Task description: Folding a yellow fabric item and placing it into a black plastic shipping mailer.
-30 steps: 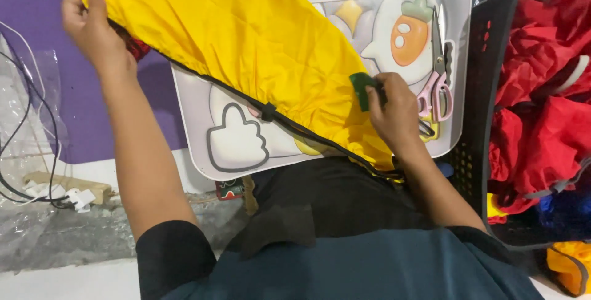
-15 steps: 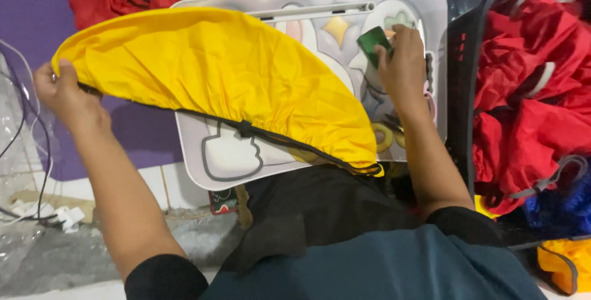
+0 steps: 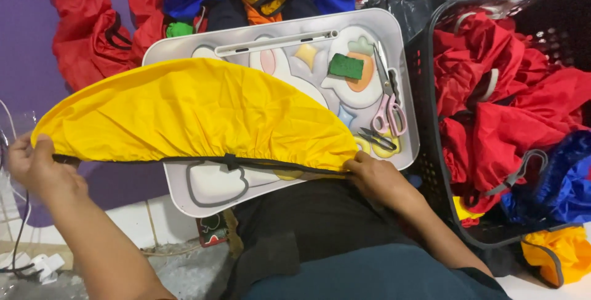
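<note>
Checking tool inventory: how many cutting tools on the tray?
2: pink-handled scissors near the tray's right edge, and small black snips just below them. The yellow cover overlies the tray's left side, so more may be hidden.

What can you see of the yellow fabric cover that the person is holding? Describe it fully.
The yellow fabric cover is a thin, smooth, slightly shiny cloth, dome-shaped as it is stretched sideways. Its lower edge is gathered onto a black elastic trim with a small black toggle near the middle. The left hand grips one end and the right hand pinches the other. It lies over the near part of a white lap tray, hiding part of the tray's cartoon print.
</note>
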